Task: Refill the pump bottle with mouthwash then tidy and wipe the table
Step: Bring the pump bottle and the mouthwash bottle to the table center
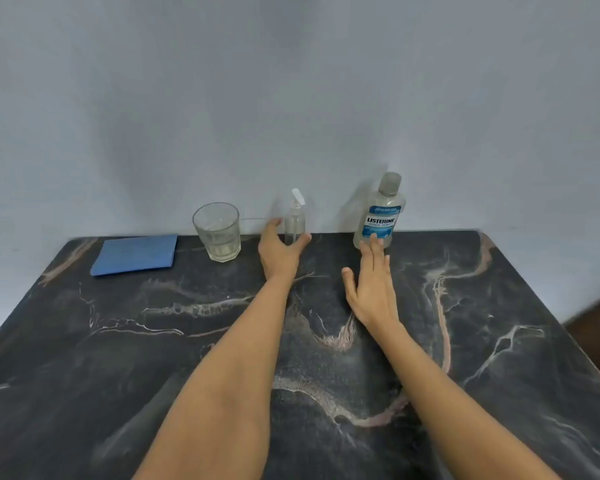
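A small clear pump bottle (295, 218) with a white pump head stands at the table's far edge by the wall. My left hand (280, 252) is spread open around its base, thumb and fingers on either side, not closed on it. To the right stands a clear mouthwash bottle (381, 209) with a blue label and its cap on. My right hand (371, 289) lies flat and open on the table, fingertips just reaching the mouthwash bottle's base. A folded blue cloth (136, 254) lies at the far left.
A glass tumbler (217, 232) with a little clear liquid stands between the cloth and the pump bottle. The dark marble table (499, 341) meets a pale wall at the back. Its left and right edges drop to the floor.
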`<control>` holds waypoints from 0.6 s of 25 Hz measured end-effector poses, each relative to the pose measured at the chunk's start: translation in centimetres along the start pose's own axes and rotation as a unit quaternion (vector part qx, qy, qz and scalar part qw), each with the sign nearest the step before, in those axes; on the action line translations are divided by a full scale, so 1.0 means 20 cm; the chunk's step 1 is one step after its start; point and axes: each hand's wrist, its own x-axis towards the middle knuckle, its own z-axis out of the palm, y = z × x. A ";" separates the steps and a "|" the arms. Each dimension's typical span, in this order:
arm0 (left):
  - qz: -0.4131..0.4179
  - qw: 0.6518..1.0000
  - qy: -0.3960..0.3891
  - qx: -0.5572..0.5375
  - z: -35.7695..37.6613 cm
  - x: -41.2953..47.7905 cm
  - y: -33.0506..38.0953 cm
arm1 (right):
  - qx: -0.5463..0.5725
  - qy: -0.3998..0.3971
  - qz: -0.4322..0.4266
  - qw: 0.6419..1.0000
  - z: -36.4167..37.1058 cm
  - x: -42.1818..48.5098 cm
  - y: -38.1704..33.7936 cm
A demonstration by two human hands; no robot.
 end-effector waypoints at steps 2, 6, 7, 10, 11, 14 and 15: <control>0.011 0.999 -0.031 -0.009 0.01 0.00 0.00 | -0.017 0.007 0.000 1.000 0.00 -0.01 0.01; 0.033 0.998 -0.042 0.022 -0.08 -0.13 -0.06 | -0.010 -0.002 -0.014 1.000 -0.01 -0.06 0.00; 0.042 0.998 -0.043 0.032 -0.13 -0.20 -0.07 | -0.002 -0.007 -0.017 1.000 -0.02 -0.09 -0.01; 0.048 0.996 -0.054 0.051 -0.27 -0.46 -0.09 | 0.073 -0.052 -0.006 0.996 -0.11 -0.22 -0.06; 0.045 0.996 -0.058 0.050 -0.33 -0.57 -0.09 | 0.097 -0.069 -0.004 0.993 -0.15 -0.30 -0.09; 0.033 0.996 -0.067 0.057 -0.51 -0.89 -0.11 | 0.135 -0.089 0.019 0.987 -0.29 -0.56 -0.18; 0.027 0.996 -0.071 0.053 -0.56 -0.98 -0.13 | 0.140 -0.089 0.027 0.986 -0.33 -0.65 -0.20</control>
